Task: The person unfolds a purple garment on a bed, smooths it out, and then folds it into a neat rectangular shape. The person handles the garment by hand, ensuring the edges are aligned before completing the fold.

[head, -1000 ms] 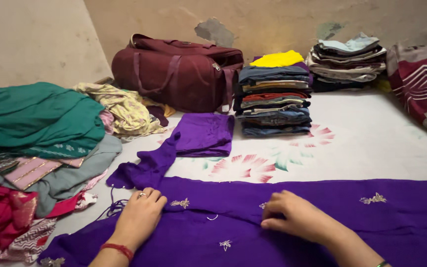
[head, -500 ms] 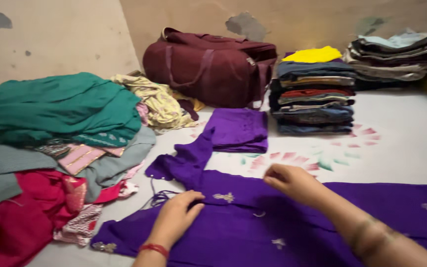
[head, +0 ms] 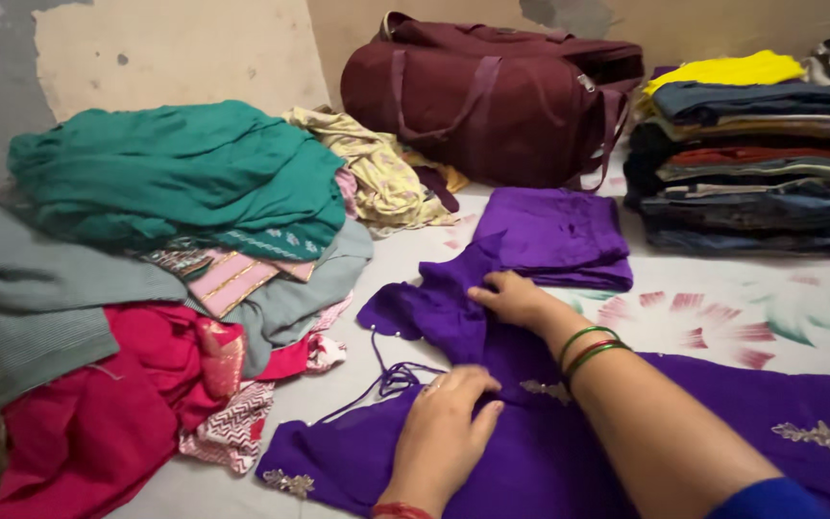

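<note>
A single head-worn camera looks steeply down and forward, close over the left hand and right hand on spread purple embroidered cloth, toward the maroon duffel bag.

Purple garment and folded clothes stack cut off at frame edges.

A maroon duffel bag stood by the wall, beside a stack of folded clothes; a loose heap of green, grey and red garments lay left
</note>
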